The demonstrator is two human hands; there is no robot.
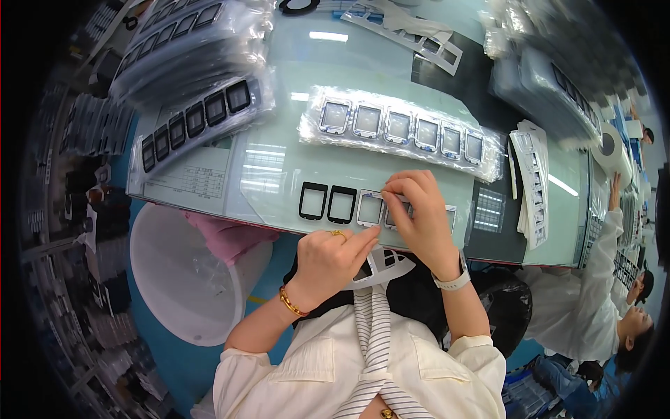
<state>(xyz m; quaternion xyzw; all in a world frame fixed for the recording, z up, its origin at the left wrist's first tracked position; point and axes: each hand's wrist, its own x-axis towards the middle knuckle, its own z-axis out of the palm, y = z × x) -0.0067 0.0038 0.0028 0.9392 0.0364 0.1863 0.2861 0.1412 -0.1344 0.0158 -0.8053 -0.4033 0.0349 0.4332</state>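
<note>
On the glassy table, a row of small rectangular frames lies in front of me. Two are black, a left one (313, 202) and another beside it (342, 204). To their right is a white-faced frame (369, 209), with more pale frames partly hidden under my right hand. My left hand (333, 257) is closed, its index finger stretched to the white-faced frame's lower right corner; anything between its fingertips is hidden. My right hand (420, 215) pinches with thumb and forefinger at that frame's upper right edge; what is in the pinch is too small to make out.
Beyond the row lies a bagged tray of white-rimmed frames (398, 127). Bagged black frames (196, 120) are stacked at left. White die-cut strips (533, 183) lie at right. Below the table's left edge stands a white bin (185, 279) with pink cloth (227, 236). A co-worker (579, 314) sits at right.
</note>
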